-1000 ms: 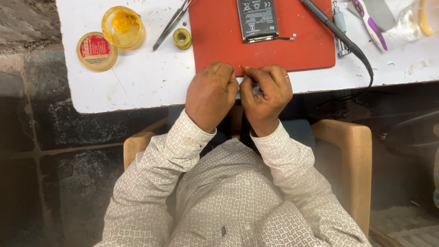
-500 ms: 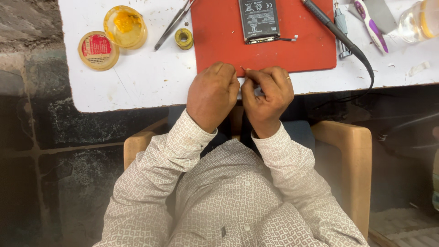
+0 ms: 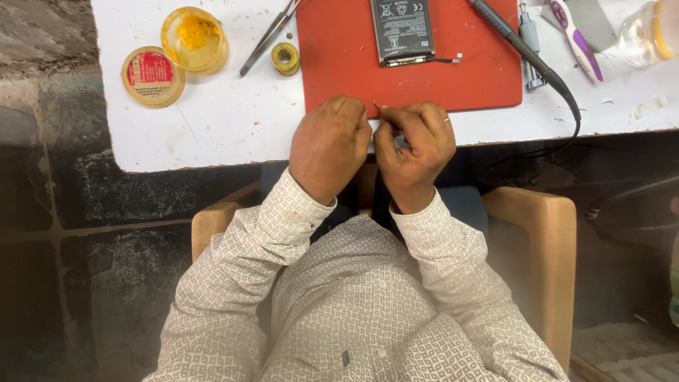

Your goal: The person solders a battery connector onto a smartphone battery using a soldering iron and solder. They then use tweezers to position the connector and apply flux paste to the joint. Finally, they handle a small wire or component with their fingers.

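My left hand (image 3: 329, 141) and my right hand (image 3: 414, 141) are curled together at the near edge of the red mat (image 3: 339, 64), fingertips touching. A thin wire end (image 3: 376, 106) sticks up between them, pinched by both hands; the rest of it is hidden by the fingers. A black phone battery (image 3: 403, 30) with a short lead lies on the mat, apart from my hands.
On the white table (image 3: 212, 127) lie a yellow flux tin (image 3: 194, 39), its red lid (image 3: 152, 74), tweezers (image 3: 272, 32), a solder spool (image 3: 285, 58), a black soldering iron with cable (image 3: 527, 53), a purple-handled tool (image 3: 576, 39) and a clear jar (image 3: 647, 32). Wooden chair arms flank me.
Both hands have stayed at the mat's edge; the fingers shifted slightly and the thin wire end now shows between them.
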